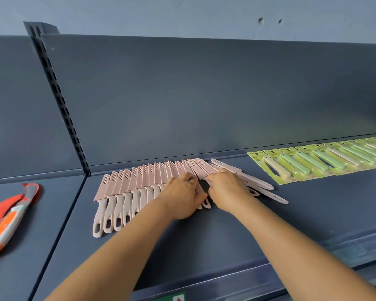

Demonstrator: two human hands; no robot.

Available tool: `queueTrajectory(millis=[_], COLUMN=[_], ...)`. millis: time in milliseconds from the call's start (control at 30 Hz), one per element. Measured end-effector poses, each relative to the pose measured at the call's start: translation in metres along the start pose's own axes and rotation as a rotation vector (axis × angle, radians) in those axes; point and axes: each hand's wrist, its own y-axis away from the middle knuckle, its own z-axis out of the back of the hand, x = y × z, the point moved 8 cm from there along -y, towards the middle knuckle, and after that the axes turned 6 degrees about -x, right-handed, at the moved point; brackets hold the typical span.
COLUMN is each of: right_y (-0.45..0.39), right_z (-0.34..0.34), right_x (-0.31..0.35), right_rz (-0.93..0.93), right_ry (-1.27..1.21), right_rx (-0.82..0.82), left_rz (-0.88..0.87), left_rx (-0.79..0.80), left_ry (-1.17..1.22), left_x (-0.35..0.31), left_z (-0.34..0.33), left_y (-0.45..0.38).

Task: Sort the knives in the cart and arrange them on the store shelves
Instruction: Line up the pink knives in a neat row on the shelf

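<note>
Pink knives (126,187) in matching sheaths lie side by side in a long overlapping row on the dark grey shelf (204,235), sheathed blades toward the back panel (204,101) and paler looped handles toward us. We count more than a dozen of them, each leaning slightly on its neighbour. Our left hand (183,197) lies palm down over the right end of that row, fingers bent over the handles there; we cannot tell whether it grips one or only presses on them. Our right hand (228,191) sits just beside it, thumbs nearly meeting, with its fingers curled onto a knife at the end of the row; how firm that hold is we cannot make out.

Just to the right of our right hand a few loose pink knives (261,187) lie fanned at an angle, out of line with the row and crossing one another.

Farther right, well apart from the pink ones, a second row of carded knives (313,164) runs along the back of the shelf, yellow-green cards holding pale green and cream handles, overlapping like tiles out to the frame's edge.

On the neighbouring shelf section to the left, past the slotted upright post (59,98), orange, red and white knives (7,218) lie in a loose cluster.
</note>
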Motion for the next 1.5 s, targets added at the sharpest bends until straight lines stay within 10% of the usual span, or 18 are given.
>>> queueTrajectory(millis=[1500], right_y=[0.0], right_z=[0.008], right_x=[-0.013], right_rz=[-0.009], right_ry=[-0.163], right_rx=[-0.045], left_rz=[-0.016], left_rx=[0.035], left_ry=[0.018], left_x=[-0.013], left_z=[-0.002], left_y=[-0.002])
